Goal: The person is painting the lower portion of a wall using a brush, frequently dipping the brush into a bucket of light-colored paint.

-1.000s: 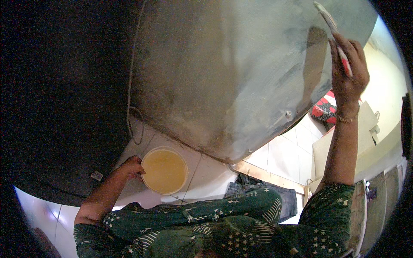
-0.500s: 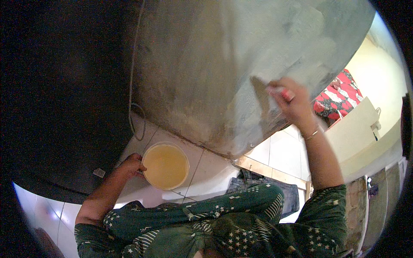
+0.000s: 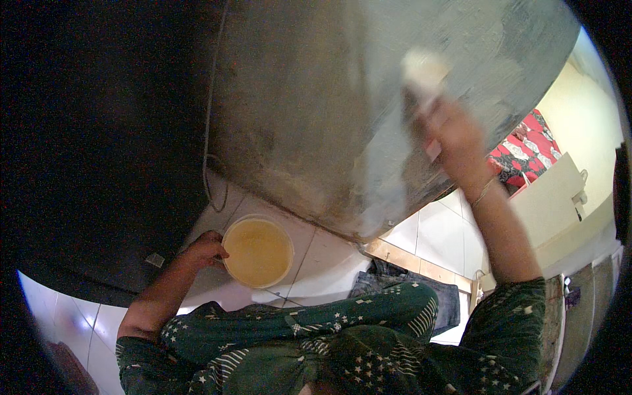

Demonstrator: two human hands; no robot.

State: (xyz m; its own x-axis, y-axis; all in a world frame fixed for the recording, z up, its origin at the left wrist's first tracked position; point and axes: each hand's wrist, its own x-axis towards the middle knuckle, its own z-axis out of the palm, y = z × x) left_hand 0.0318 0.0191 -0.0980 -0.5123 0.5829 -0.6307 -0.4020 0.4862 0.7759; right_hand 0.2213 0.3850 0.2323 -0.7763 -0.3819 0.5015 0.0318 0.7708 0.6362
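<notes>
My right hand (image 3: 454, 135), blurred by motion, grips a brush (image 3: 423, 69) with a pale head and a red-and-white handle, held up against or just over a large, patchy grey curved panel (image 3: 296, 105); whether the bristles touch it I cannot tell. Low at centre-left, my left hand (image 3: 210, 249) holds the side of a round white tub (image 3: 259, 217) of pale yellow contents, over the tiled floor (image 3: 322, 263).
A black surface (image 3: 112, 131) fills the left, with a thin looped cord (image 3: 208, 125) beside the panel. Dark jeans (image 3: 444, 306) lie near my knee, by a wooden strip (image 3: 388, 253). Red patterned fabric (image 3: 526, 141) and a beige board (image 3: 546, 197) are at right.
My right hand with the brush has swept down and left from the upper right, then risen slightly, the brush head now pointing up. My left hand stays at the tub.
</notes>
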